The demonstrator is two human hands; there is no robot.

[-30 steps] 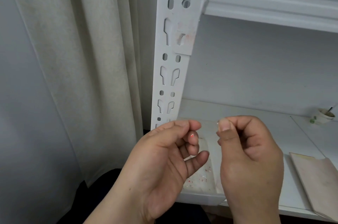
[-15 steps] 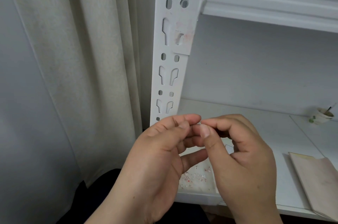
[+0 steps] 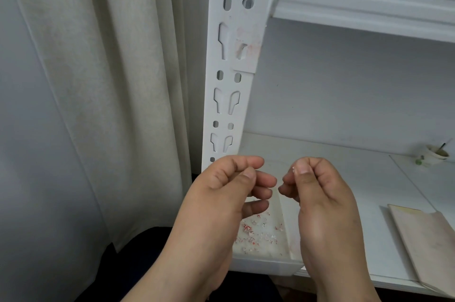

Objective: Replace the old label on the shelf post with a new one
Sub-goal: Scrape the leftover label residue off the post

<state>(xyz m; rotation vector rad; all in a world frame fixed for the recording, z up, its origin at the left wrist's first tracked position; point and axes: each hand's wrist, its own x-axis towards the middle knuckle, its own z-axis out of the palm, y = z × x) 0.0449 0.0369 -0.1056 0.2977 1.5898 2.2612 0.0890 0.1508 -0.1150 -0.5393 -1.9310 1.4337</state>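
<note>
The white slotted shelf post (image 3: 227, 84) stands upright in the middle of the view. A faint pinkish patch of old label residue (image 3: 247, 51) stays on its right face below the upper shelf. My left hand (image 3: 229, 193) and my right hand (image 3: 317, 190) hover side by side in front of the post's foot, a small gap between them. My left thumb rests on its curled forefinger with nothing visible between them. A tiny white label scrap (image 3: 293, 168) is pinched at my right thumb tip. No new label is in view.
Several red-and-white label scraps (image 3: 256, 232) lie on the lower shelf board (image 3: 332, 153) under my hands. A beige sheet (image 3: 423, 245) lies at the right, a small paper cup (image 3: 434, 155) at the back right. A curtain (image 3: 118, 79) hangs to the left.
My hands came together, the right fingers touching the left fingertips, then drew apart again. The scrap that sat on a left finger is now at my right thumb tip.
</note>
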